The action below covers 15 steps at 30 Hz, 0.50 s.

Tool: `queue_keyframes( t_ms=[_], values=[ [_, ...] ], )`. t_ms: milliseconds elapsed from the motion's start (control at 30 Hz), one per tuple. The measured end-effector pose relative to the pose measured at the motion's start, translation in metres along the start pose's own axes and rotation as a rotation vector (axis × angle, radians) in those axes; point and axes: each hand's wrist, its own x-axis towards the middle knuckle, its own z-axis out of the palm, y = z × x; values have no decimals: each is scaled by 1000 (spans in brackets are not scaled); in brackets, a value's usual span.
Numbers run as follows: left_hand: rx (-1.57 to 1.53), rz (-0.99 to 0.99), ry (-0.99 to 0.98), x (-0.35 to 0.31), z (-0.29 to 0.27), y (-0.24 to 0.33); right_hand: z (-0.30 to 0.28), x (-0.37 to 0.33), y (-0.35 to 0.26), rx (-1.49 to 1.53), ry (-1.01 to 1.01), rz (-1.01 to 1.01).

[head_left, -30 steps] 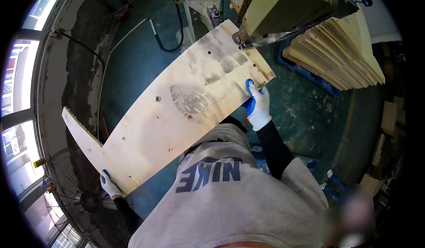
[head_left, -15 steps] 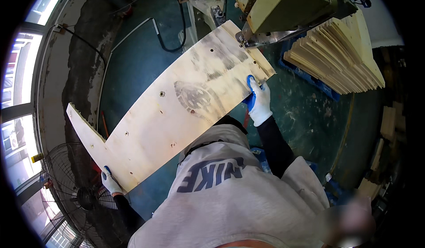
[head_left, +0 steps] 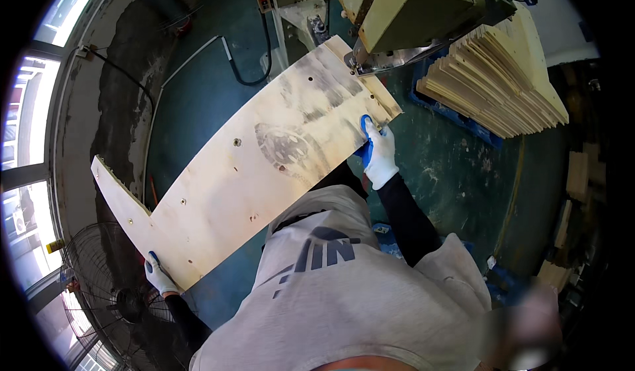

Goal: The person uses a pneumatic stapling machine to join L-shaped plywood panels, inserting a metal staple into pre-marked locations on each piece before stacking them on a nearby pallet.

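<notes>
A large pale plywood panel (head_left: 218,185) with a curved far edge, small holes and dark smudges slants across in front of me. My left hand (head_left: 159,275), in a white glove with blue coating, grips its lower left corner, thumb on top. My right hand (head_left: 380,151), gloved alike, holds the near edge toward the right end, thumb on the face and fingers underneath. The panel's far right end lies at the metal head of a green machine (head_left: 423,13). Part of that end is hidden beneath the machine's metal plate (head_left: 390,60).
Stacked thin wooden boards (head_left: 489,83) rest on a blue pallet (head_left: 456,119) to the right of the machine. A black wire fan (head_left: 129,305) stands at the lower left, below windows. A black hose (head_left: 254,80) loops on the green floor. Wood pieces (head_left: 577,176) lie far right.
The panel, both hands and the machine appear slightly farther left in the view. Both hands keep their hold, and the panel's far end remains at the machine head.
</notes>
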Motion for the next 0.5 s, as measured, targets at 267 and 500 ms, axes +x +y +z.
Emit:
queue_keyframes(
  t_ms=[267, 500],
  values=[
    [29, 20, 29, -20, -18, 3, 13, -12, -21, 109, -48, 72],
    [-67, -11, 41, -52, -16, -3, 19, 13, -11, 59, -188, 24]
  ],
)
